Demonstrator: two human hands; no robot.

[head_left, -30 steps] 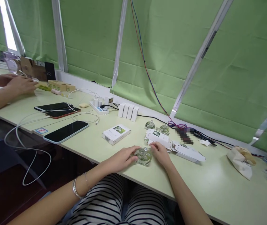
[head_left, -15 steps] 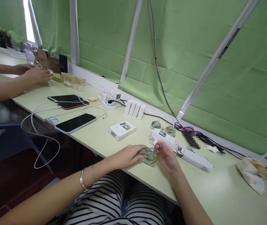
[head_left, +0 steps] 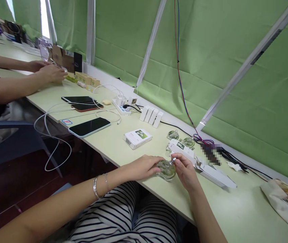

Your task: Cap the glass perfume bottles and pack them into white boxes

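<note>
The thumb and fingers of the right hand (head_left: 185, 170) are closed on a small silvery cap (head_left: 173, 160), pinching it right at the neck of a glass bottle (head_left: 166, 172); whether the cap is seated on the neck or just off it, I cannot tell. The fingers of the left hand (head_left: 144, 167) are curved, with the thumb on the near side and the fingertips on the far side, clasping the bottle's left edge. The bottle, flattened and clear with a greenish tint, is on the desk (head_left: 255, 216) near its front edge, between the two hands.

Just beyond the right hand lies an opened white carton (head_left: 183, 149), and to its right a second opened carton (head_left: 216, 175) with loose flaps. Behind the first carton are two more bottles (head_left: 173, 135) of the same look. A closed white box (head_left: 137, 138) with a green picture lies flat beyond the left hand, and farther back four small white boxes (head_left: 151, 116) stand side by side in a leaning row. To the left are a power strip (head_left: 121, 107) with plugs, white cables (head_left: 58, 138) and three phones (head_left: 89, 127). A cream cloth pouch (head_left: 277, 199) lies well off to the right. At the far left, another person's hands (head_left: 53, 72) meet over the desk, near some small yellowish boxes (head_left: 84, 78). Green blinds (head_left: 209, 60) rise behind everything.
</note>
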